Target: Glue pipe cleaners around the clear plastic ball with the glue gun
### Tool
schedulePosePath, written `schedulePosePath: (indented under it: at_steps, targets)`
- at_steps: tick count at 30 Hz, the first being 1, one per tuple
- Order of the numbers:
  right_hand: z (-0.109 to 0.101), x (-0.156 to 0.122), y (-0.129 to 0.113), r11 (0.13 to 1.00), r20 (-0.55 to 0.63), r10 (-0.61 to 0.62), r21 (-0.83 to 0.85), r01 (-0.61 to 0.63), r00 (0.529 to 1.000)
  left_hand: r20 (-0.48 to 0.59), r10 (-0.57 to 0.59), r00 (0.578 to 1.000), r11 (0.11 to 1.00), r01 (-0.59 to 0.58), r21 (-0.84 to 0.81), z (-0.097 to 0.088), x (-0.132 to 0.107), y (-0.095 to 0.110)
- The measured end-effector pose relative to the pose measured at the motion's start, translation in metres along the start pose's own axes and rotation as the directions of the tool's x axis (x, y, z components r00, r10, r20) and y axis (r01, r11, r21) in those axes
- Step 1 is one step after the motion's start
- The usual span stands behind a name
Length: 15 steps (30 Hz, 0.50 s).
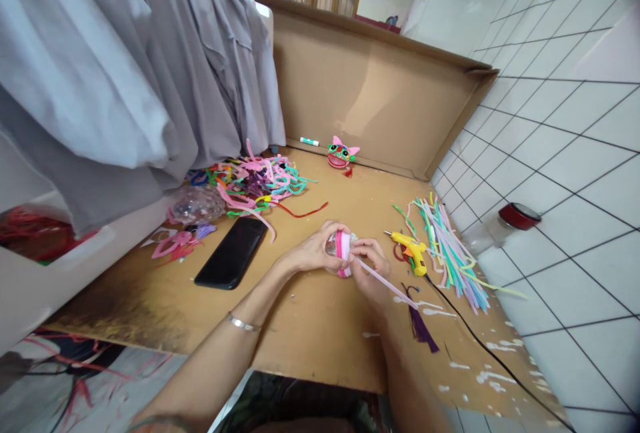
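Note:
My left hand (319,247) is wrapped round a small clear plastic ball (332,243) banded with pink and pale pink fuzzy stems. Against the ball's right side, my right hand (371,266) pinches a pale lilac pipe cleaner (387,282), whose loose end trails toward the lower right. Part of the ball is hidden by my fingers. Just right of my right hand lies a yellow glue gun (411,252), its nozzle pointing left. A purple tassel (422,327) rests below the glue gun.
Several pipe cleaners (453,253) lie in a bundle at the right. A tangled heap of coloured ones (265,176) and a black phone (232,253) are at the left. A pink-eared decorated figure (341,153) and a glue stick (309,141) sit by the cardboard wall (350,79). Grey cloth (200,53) hangs left.

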State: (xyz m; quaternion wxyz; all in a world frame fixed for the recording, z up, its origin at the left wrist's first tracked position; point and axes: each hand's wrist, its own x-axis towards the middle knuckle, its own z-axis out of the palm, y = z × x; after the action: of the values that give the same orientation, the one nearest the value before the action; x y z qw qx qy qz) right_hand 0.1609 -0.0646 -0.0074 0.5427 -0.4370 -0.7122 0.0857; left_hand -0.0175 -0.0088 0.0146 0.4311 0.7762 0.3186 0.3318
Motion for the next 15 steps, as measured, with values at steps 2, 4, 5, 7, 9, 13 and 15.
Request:
schedulePosePath:
  at_steps: [2, 4, 5, 7, 9, 13, 15]
  targets:
    - [0.0002, -0.0001, -0.0002, 1.000, 0.006, 0.007, -0.003, -0.007, 1.000, 0.005, 0.011, 1.000, 1.000, -0.011, -0.001, 0.0003, 0.0004, -0.0018]
    - [0.0003, -0.0003, -0.0003, 1.000, 0.003, 0.005, -0.004, -0.005, 1.000, 0.006, 0.025, 1.000, 1.000, -0.025, 0.001, 0.0006, 0.0008, -0.0038]
    - [0.0003, -0.0003, -0.0004, 1.000, 0.000, 0.001, -0.003, -0.001, 1.000, 0.004, 0.030, 1.000, 1.000, -0.030, 0.001, 0.0007, 0.0009, -0.0047]
    - [0.0003, -0.0004, -0.0003, 1.000, -0.005, -0.006, -0.001, 0.006, 1.000, 0.000, 0.036, 0.999, 0.999, -0.036, 0.001, 0.0011, 0.0012, -0.0061]
    - [0.0003, -0.0004, -0.0001, 1.000, -0.007, -0.010, 0.001, 0.010, 1.000, -0.003, 0.037, 0.999, 0.999, -0.037, 0.001, 0.0014, 0.0013, -0.0071]
    - [0.0001, -0.0005, 0.0006, 1.000, -0.009, 0.001, -0.003, -0.001, 1.000, -0.004, 0.044, 0.999, 0.999, -0.044, 0.001, 0.0015, 0.0013, -0.0079]
    - [0.0000, -0.0006, 0.0007, 1.000, -0.006, 0.015, -0.006, -0.015, 1.000, -0.003, 0.045, 0.999, 0.999, -0.045, 0.007, 0.0012, 0.0011, -0.0076]
